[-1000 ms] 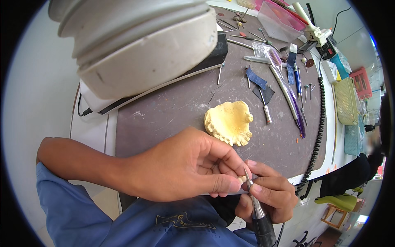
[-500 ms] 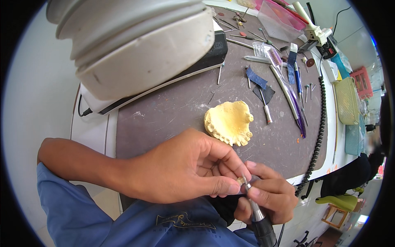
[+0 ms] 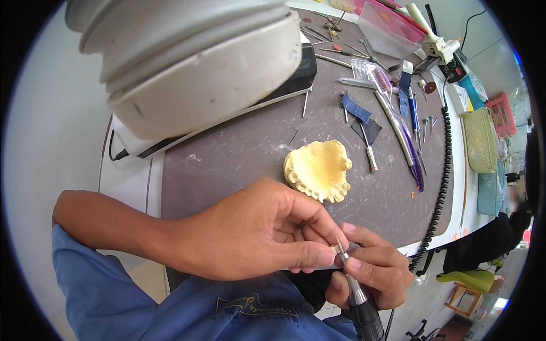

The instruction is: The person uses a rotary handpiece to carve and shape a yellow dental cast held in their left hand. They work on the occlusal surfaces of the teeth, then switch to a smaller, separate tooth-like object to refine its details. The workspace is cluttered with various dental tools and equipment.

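Cream piece (image 3: 335, 249) sits pinched in the left hand (image 3: 256, 230) by the near edge of the tabletop (image 3: 239, 162); right hand (image 3: 382, 264) grips a handpiece (image 3: 356, 292).

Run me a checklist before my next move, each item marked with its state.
1. Small piece pinched in the left hand: ok.
2. Handpiece gripped in the right hand: ok.
3. Bit touching the small piece: cannot tell; they overlap in view.
4. Bit spinning: cannot tell.
5. Left forefinger well clear of the bit: not ok; its tip appears right beside it.
6. Cast resting on the mat: ok.
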`<state>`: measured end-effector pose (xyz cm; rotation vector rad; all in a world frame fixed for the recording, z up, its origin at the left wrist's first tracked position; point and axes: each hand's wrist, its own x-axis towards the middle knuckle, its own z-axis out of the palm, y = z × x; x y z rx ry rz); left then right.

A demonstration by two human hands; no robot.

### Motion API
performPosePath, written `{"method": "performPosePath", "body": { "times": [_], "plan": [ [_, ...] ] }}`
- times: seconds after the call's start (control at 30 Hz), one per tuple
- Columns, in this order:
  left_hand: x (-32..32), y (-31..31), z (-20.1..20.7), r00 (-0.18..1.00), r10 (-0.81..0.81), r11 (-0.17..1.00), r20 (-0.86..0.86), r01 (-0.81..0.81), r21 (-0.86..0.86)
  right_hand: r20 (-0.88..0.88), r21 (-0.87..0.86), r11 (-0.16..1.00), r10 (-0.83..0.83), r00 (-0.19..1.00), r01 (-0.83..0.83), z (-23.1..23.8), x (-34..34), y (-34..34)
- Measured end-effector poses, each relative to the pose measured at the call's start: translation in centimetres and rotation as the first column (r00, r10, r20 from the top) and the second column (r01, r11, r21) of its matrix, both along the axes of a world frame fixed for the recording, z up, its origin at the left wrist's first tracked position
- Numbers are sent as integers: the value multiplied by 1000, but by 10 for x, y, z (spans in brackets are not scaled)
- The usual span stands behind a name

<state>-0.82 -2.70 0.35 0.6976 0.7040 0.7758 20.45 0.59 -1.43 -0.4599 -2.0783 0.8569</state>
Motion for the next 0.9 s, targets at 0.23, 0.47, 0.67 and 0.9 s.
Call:
{"method": "performPosePath", "body": {
  "times": [0.23,0.47,0.67,0.9],
  "plan": [
    [-1,-2,-5,1000,14,1000,20,-14,5,-6,-17,999,-37,999,37,-4,-3,-2],
    [0,-2,-3,999,12,996,-45,-8,88,-100,-106,992,-72,992,61,-6,-1,-7],
    [0,-1,-2,998,-3,996,-66,9,89,-71,-84,995,-68,995,62,-2,-1,-6],
    [0,-4,-3,998,10,997,-68,-5,74,-44,-38,999,-13,999,11,-4,-1,-4]
  ]
}}
